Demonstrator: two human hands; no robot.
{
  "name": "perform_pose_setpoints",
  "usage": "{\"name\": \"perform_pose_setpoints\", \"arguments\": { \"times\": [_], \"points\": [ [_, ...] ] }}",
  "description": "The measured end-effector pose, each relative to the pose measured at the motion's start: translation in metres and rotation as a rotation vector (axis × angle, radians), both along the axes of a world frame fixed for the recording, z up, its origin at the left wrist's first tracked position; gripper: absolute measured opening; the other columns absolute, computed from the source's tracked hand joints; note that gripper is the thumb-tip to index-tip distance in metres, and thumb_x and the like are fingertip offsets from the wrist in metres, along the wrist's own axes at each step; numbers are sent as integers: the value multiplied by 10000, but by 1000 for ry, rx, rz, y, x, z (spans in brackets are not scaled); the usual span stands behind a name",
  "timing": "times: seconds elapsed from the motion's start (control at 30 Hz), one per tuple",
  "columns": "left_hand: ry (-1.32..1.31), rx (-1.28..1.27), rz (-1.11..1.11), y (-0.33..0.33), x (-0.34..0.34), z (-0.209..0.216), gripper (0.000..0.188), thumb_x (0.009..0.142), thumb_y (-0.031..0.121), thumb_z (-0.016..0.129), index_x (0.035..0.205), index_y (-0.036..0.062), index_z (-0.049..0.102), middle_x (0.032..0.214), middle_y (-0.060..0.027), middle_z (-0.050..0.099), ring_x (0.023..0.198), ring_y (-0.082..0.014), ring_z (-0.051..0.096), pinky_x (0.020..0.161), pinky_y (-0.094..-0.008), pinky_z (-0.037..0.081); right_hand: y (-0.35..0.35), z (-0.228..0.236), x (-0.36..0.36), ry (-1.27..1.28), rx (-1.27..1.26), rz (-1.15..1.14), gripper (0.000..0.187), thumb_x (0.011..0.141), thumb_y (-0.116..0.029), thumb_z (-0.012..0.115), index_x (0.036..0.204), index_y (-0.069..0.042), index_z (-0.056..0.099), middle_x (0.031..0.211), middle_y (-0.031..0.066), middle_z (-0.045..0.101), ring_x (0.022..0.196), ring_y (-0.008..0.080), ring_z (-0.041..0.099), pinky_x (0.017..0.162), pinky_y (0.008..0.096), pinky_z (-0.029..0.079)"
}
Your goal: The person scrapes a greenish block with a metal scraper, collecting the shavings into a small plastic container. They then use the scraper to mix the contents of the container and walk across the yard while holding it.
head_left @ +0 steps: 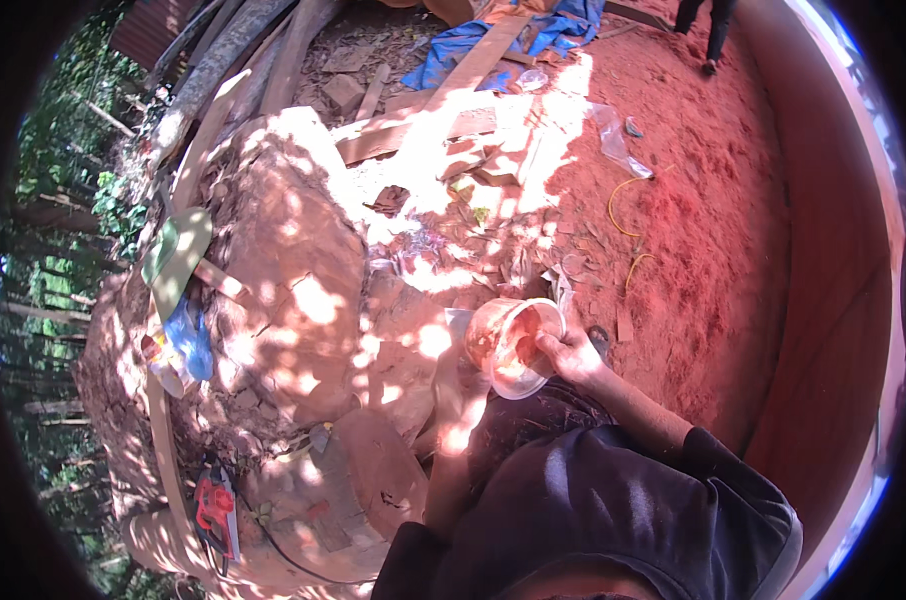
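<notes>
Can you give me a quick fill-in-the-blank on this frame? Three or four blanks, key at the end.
1. The right hand grips the rim of a clear plastic ____ smeared with red mud.
2. The ground around the person is ____ earth.
3. A crumpled ____ tarp lies near the planks at the top.
4. The red power tool lies at the lower ____ of the view.

Missing words: cup; red; blue; left
</notes>
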State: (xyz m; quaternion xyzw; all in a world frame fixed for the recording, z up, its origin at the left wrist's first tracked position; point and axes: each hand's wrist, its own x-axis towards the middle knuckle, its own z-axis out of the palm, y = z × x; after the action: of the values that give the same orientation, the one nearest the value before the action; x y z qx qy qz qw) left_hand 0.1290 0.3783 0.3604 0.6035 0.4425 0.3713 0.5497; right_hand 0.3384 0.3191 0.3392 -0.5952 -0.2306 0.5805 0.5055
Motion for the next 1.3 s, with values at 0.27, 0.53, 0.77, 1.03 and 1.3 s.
{"name": "perform_pose_setpoints", "arguments": {
  "times": [0.27, 0.53, 0.77, 1.03, 1.3],
  "points": [
    [-111, 155, -58, 6, 0, 2, 1091, 744, 817, 605, 1385, -51, 446, 1270, -234, 552, 1166, -369, 572, 965, -455, 477, 9, 5, -11, 47, -28, -5, 252, 981, -165, 554, 1105, 20, 674, 984, 76, 706, 879, 158, 657, 789, 299, 529],
    [-330, -72, 75, 12, -1, -1, 920, 758, 516, 826, 1364, -50, 428, 1289, -177, 533, 1173, -275, 557, 1002, -383, 450, 30, 29, -21, -158, 8, 229, 289, 986, -212, 572, 1107, 38, 650, 965, 83, 697, 788, 143, 645, 694, 296, 531],
    [-319, -192, -38, 59, 11, 9, 880, 763, 456, 830, 1362, -38, 415, 1267, -137, 561, 1177, -226, 545, 1011, -370, 451, 43, 37, 23, 166, 92, 226, 545, 1022, -461, 502, 1294, 9, 544, 909, 83, 680, 747, 149, 649, 661, 271, 538],
    [-418, -340, -209, 112, 77, 3, 1041, 720, 576, 827, 1459, -9, 384, 1371, -142, 526, 1289, -266, 489, 1062, -393, 417, 117, 4, 114, 384, -144, -3, 519, 1016, -314, 540, 1379, 48, 464, 1081, 116, 642, 886, 188, 653, 759, 327, 556],
    [-476, -642, -420, 195, 215, -15, 981, 801, 510, 764, 1493, -25, 322, 1429, -143, 480, 1312, -254, 465, 1093, -386, 376, 225, -22, 266, 552, -104, 285, 93, 906, -28, 680, 981, 22, 701, 946, 103, 725, 792, 160, 687, 738, 312, 580]
  ]
}}
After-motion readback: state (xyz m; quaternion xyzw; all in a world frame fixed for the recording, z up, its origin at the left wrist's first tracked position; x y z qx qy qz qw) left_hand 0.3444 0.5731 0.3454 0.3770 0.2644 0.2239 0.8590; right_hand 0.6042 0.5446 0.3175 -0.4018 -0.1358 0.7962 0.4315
